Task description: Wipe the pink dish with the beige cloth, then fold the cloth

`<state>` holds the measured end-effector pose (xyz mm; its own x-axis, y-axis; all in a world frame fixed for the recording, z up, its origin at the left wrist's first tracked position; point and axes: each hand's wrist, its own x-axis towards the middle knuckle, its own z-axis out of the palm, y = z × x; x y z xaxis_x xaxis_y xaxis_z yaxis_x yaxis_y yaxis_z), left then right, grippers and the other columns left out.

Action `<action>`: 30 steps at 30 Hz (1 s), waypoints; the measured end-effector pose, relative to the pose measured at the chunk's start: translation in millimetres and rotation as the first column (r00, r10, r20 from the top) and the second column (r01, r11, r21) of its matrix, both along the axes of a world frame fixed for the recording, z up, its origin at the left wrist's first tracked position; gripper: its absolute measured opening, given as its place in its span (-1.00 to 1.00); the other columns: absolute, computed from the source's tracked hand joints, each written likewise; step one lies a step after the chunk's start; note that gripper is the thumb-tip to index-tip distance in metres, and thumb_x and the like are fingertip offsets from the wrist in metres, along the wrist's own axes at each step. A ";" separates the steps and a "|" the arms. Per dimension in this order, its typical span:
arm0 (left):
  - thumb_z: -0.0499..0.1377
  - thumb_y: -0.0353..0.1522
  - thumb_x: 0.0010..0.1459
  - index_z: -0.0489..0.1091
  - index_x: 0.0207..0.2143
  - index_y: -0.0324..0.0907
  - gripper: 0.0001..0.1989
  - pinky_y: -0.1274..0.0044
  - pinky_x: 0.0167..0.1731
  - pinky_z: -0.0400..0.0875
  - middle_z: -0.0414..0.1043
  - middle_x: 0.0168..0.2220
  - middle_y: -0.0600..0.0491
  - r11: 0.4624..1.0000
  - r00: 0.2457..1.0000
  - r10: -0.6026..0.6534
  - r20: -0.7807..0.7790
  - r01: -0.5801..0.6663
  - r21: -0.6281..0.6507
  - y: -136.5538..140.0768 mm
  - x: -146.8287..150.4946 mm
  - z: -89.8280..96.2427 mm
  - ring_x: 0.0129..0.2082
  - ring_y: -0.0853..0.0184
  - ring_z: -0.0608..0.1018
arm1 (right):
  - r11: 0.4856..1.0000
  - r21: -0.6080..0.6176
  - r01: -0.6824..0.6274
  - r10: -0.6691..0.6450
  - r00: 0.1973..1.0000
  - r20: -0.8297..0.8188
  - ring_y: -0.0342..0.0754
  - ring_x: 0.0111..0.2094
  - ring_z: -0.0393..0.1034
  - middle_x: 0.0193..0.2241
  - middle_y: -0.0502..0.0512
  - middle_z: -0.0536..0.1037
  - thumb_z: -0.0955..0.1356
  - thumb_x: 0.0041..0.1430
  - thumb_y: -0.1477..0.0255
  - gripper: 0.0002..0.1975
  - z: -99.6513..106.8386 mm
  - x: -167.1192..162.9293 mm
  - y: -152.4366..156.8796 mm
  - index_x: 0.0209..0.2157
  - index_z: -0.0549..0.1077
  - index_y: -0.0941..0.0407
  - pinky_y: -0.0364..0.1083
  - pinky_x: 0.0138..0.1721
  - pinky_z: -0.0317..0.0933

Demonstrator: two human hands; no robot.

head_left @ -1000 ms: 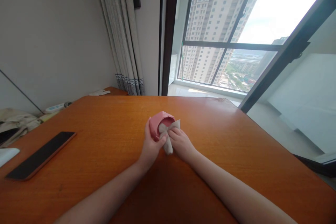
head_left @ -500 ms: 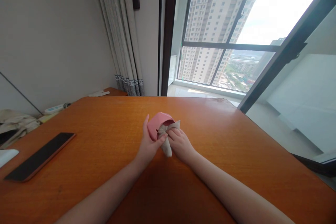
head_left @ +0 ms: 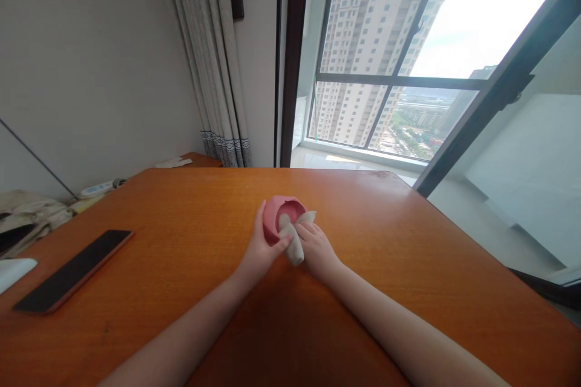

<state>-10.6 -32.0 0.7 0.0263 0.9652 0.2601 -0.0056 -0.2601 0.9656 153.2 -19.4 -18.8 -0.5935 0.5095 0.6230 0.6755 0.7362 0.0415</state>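
Observation:
A pink bowl-like container (head_left: 271, 217) with a round opening is tilted so its hollow inside faces me. My left hand (head_left: 263, 242) is closed around its left side, fingers behind and thumb at the near rim. A pale grey cloth (head_left: 296, 248) hangs out over the rim, with one end inside the hollow and another sticking out to the right. My right hand (head_left: 315, 248) is closed on the cloth at the container's right edge. Its fingertips are partly hidden by the cloth.
Both forearms reach over a brown wooden table (head_left: 204, 199). A long dark flat object (head_left: 75, 271) lies at the left, with a white item (head_left: 16, 272) beside it. Behind the table are a curtain (head_left: 213, 60) and a large window (head_left: 390, 78).
The container has shifted slightly right and turned, so more of its hollow shows. The cloth and both hands moved a little with it; the grips stay the same.

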 end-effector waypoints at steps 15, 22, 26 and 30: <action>0.20 -0.24 -0.01 -0.25 0.24 -0.10 -0.13 0.36 0.12 0.16 0.00 0.23 -0.12 0.997 0.994 0.072 -0.080 -0.073 -0.009 -6.0 4.0 0.2 0.18 0.18 0.22 | 0.999 0.011 -0.050 0.049 0.997 0.060 -0.05 -0.29 0.19 -0.39 0.08 0.42 0.25 0.22 0.48 -0.86 7.1 6.1 -1.4 -0.34 0.43 0.13 -0.06 -0.26 0.10; 0.12 -0.33 0.02 0.02 0.19 -0.16 -0.34 0.37 0.23 -0.10 0.02 0.24 -0.06 0.996 0.955 0.076 -0.285 -0.062 0.056 10.2 -17.5 3.9 0.24 0.22 0.09 | 0.990 -0.107 -0.092 0.108 0.982 0.154 -0.06 -0.25 0.22 -0.31 0.10 0.43 0.23 0.24 0.47 -0.86 23.3 6.4 -1.5 -0.27 0.41 0.13 -0.08 -0.23 0.12; 0.14 -0.39 -0.04 0.06 0.19 -0.20 -0.30 0.34 0.22 -0.09 0.05 0.24 -0.09 1.000 0.942 -0.018 -0.335 0.020 0.004 14.3 -25.0 9.7 0.23 0.18 0.12 | 0.992 -0.117 -0.052 0.078 0.971 0.227 -0.05 -0.21 0.22 -0.29 0.12 0.42 0.22 0.24 0.46 -0.86 32.0 9.3 -2.8 -0.25 0.40 0.12 -0.07 -0.21 0.11; 0.20 -0.29 -0.03 0.00 0.21 -0.16 -0.25 0.30 0.18 0.04 0.12 0.20 -0.12 0.997 0.958 -0.067 -0.280 0.055 -0.050 12.5 -26.7 11.8 0.17 0.13 0.24 | 0.979 -0.174 -0.108 0.144 0.968 0.207 -0.03 -0.20 0.20 -0.30 0.10 0.43 0.27 0.17 0.48 -0.88 23.6 9.1 -2.8 -0.25 0.41 0.11 -0.06 -0.17 0.12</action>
<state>-37.3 -19.5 12.5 0.1522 0.9691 0.1942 0.2528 -0.2281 0.9402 162.3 -22.2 4.8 -0.7712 0.5044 0.3885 0.5647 0.8237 0.0517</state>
